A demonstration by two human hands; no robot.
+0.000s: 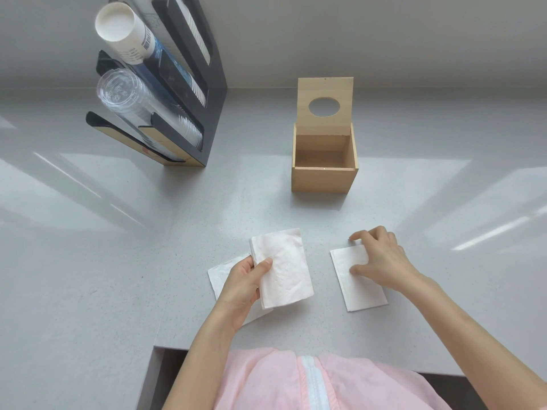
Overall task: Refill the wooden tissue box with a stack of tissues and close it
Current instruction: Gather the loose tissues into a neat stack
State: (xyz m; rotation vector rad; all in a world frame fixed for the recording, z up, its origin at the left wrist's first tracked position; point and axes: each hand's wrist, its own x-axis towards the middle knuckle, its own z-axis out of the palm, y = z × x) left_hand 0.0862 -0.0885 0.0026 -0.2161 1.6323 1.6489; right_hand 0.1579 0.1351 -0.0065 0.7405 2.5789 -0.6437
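Observation:
The wooden tissue box (324, 180) stands open at the middle far side of the counter. Its lid (325, 90), with a round hole, is tipped up and back. The inside looks bare. My left hand (242, 284) is shut on a stack of white tissues (284, 270), held just above the counter. Under that hand lies another white tissue (217, 278), partly hidden. My right hand (379, 255) rests with its fingertips on a folded white tissue (359, 287) that lies flat on the counter to the right.
A black and wood cup dispenser (207, 93) stands at the back left, holding paper cups (124, 28) and clear plastic cups (124, 93). The grey counter (88, 261) ends in a front edge near my pink jacket (296, 383).

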